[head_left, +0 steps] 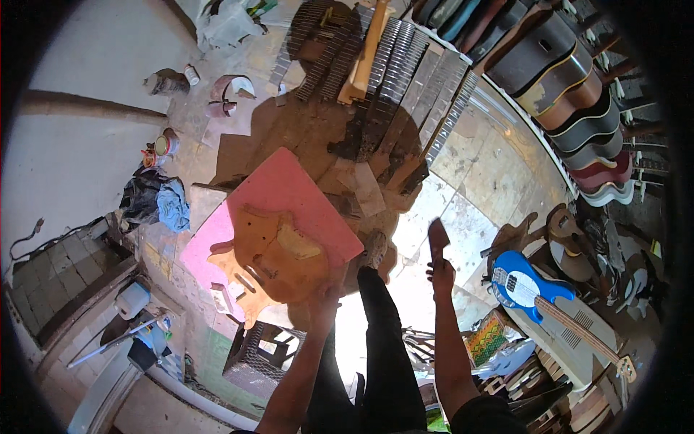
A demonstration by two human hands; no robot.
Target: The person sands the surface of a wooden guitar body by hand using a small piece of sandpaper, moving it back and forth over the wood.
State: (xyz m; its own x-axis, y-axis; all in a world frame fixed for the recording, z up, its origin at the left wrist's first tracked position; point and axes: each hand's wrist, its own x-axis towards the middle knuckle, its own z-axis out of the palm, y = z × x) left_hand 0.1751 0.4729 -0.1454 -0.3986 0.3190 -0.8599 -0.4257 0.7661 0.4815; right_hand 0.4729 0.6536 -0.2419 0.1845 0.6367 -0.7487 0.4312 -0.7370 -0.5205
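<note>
A wooden electric-guitar body (pixel 280 269), honey-brown with curved horns, routed slots and a paler patch, lies flat on a smooth pink board (pixel 289 181) above a worn tile floor (pixel 481 163). At its lower right edge rests a worker's left hand (pixel 324 307); whether the fingers grip the wood or merely lie against it cannot be told. The right hand (pixel 442 278), well apart from the body, closes around the lower end of a flat, dark brown, blade-shaped tool (pixel 438 237) held with its broad end up. Beyond the board lie fretted guitar necks (pixel 442 87); to the right sits a glossy blue guitar (pixel 515 275). A shadow darkens much of the wood, glare whitens the floor between the arms, and the left fingertips and the tool's gripped end are hard to make out.
</note>
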